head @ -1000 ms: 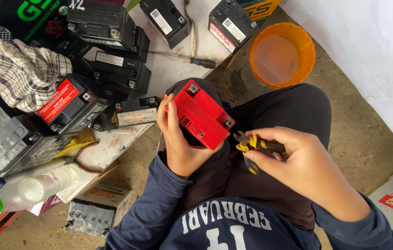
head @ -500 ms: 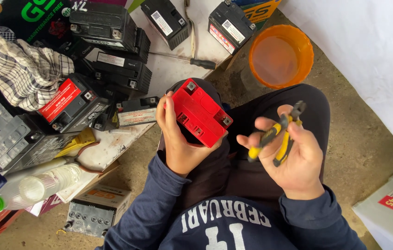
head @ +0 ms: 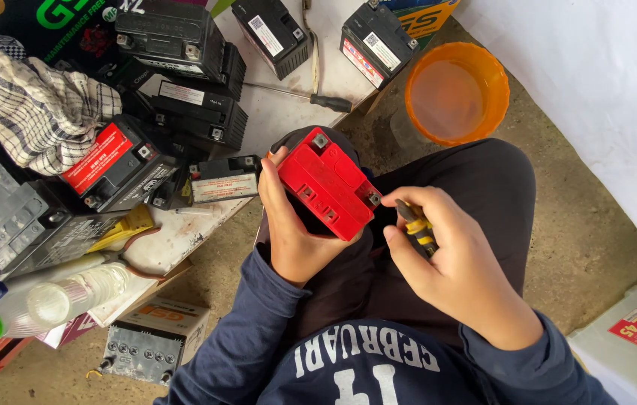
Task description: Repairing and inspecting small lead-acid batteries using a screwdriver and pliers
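Red-topped, the small battery (head: 326, 182) is cradled on the lap in the left hand (head: 294, 225), whose fingers are wrapped around its black body. Yellow-handled pliers (head: 417, 227) are clasped in the right hand (head: 450, 266), just beside the battery's right corner terminal. The step in hand is judged to be work on that terminal; a precise bite of the pliers' tip is called for next. Farther off, black batteries (head: 191, 112), a screwdriver (head: 311, 96), a checked cloth (head: 37, 112) and an orange bowl (head: 457, 90) are shown.
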